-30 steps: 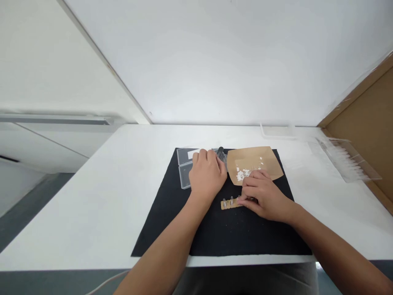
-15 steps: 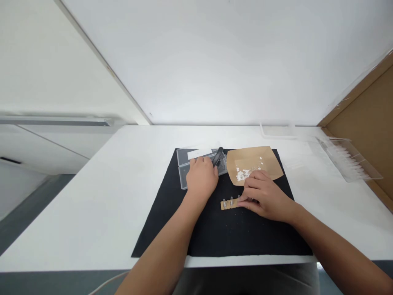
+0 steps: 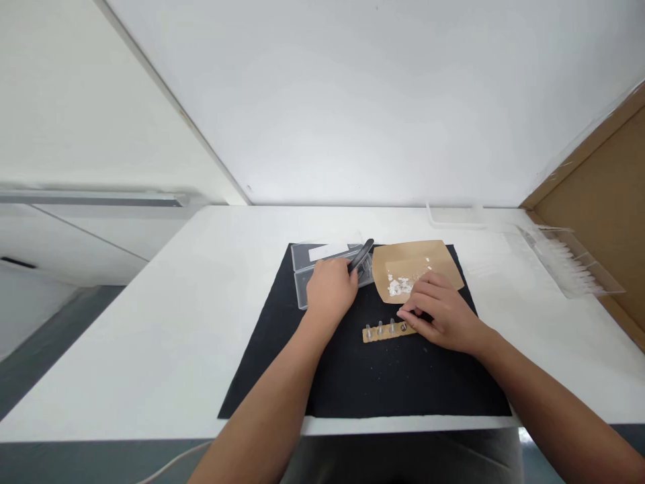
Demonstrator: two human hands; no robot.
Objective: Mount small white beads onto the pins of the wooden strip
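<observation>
My left hand point(image 3: 331, 292) is curled closed around the lower end of a black tool point(image 3: 363, 252); its free end points up and away, to the right of my knuckles. Under and just beyond that grip lies an open clear case point(image 3: 301, 279), with a white label point(image 3: 322, 252) beyond my fingers; any print on it is too small to read.

My right hand point(image 3: 438, 316) is drawn into a narrow pinch, thumb and forefinger tips together; whether a small piece sits between them, I cannot tell. Just below and to the left of that pinch is a tan strip point(image 3: 373, 336) bearing a row of small clear pieces point(image 3: 380, 327). The one nearest my fingertips looks darker, and my hand hides the strip's right end.

Beyond my right knuckles, a brown paper tray point(image 3: 446, 259) holds white bits point(image 3: 400, 286), mostly heaped near its front left. Both hands are over a black mat point(image 3: 363, 390) on the white table point(image 3: 151, 323). Well out to the right of my right hand, a clear holder point(image 3: 567, 265) carries a row of pale, slender pieces.
</observation>
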